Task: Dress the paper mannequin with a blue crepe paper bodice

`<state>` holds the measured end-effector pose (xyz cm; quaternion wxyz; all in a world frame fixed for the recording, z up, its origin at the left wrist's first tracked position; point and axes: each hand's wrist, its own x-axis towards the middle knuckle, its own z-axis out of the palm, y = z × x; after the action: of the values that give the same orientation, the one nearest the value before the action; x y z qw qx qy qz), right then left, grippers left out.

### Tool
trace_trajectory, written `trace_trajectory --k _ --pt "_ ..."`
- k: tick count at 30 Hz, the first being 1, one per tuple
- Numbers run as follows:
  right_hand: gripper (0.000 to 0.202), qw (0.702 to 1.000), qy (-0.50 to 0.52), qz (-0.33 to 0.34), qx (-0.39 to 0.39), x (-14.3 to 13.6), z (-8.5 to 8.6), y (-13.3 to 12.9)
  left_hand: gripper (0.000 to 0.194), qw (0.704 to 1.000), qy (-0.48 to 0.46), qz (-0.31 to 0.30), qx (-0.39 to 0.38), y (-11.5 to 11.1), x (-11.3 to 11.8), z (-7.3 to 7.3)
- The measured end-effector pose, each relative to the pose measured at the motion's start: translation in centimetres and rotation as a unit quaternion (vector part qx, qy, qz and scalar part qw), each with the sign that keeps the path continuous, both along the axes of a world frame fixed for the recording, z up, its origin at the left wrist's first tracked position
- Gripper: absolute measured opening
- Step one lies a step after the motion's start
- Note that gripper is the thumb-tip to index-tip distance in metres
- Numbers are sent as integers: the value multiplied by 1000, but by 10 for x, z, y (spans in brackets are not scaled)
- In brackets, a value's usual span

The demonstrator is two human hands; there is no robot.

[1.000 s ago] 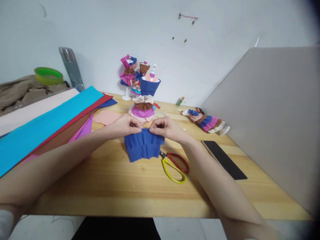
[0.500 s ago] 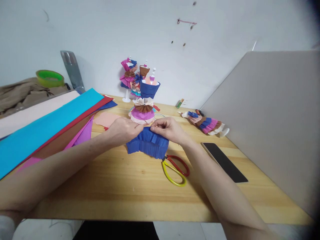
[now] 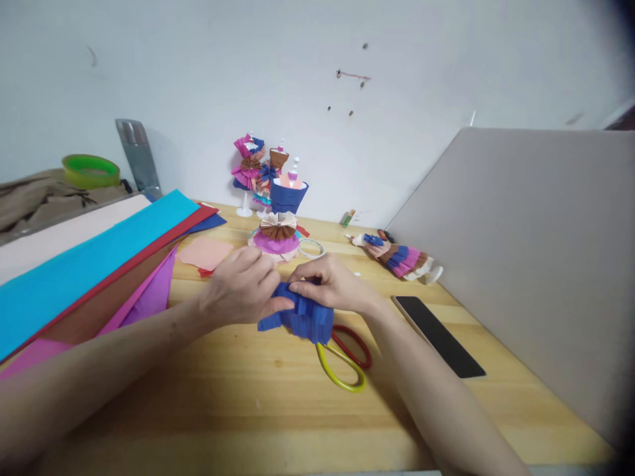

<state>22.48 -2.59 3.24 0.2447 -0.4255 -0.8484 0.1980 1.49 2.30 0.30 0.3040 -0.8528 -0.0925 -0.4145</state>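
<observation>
A pleated strip of blue crepe paper (image 3: 310, 322) is held between my two hands above the table. My left hand (image 3: 243, 287) is closed on its left part, thumb laid along the top. With thumb and fingertips, my right hand (image 3: 330, 284) pinches the upper edge of the strip. Just below the paper lie scissors (image 3: 342, 378) with one yellow and one red handle; the paper hides their blades. Behind my hands stands a small dress form (image 3: 289, 197) with a blue top, a fan-shaped rosette and a pink skirt.
Coloured paper sheets (image 3: 99, 248) are stacked on the left, beside a bottle (image 3: 139, 155) and a roll of green tape (image 3: 91, 170). More dressed forms (image 3: 249, 165) stand at the back. A doll-like figure (image 3: 397, 254) lies at right, near a phone (image 3: 439, 336) and a grey partition (image 3: 520, 264).
The view has tilted up a little. My left hand has turned, its thumb now over the blue paper, which looks more bunched and covers more of the scissors.
</observation>
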Motion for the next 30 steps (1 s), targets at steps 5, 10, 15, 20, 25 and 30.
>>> trace_trajectory --k 5,10,15,20,25,30 --pt "26 999 45 6 -8 1 5 -3 36 966 -44 -19 -253 1 -1 14" --pt "29 995 84 -16 -45 3 7 -4 19 852 1 -65 -519 2 3 18" --pt "32 989 123 -20 -84 4 9 -4 26 771 28 -63 -633 2 1 29" --pt "34 982 154 -18 -106 6 8 -2 24 751 75 -37 -655 6 -5 46" --pt "35 979 164 -17 -122 8 7 -1 23 714 102 -47 -691 20 -13 43" --pt "37 977 161 -20 -138 9 5 1 25 703 120 -49 -699 36 -20 33"
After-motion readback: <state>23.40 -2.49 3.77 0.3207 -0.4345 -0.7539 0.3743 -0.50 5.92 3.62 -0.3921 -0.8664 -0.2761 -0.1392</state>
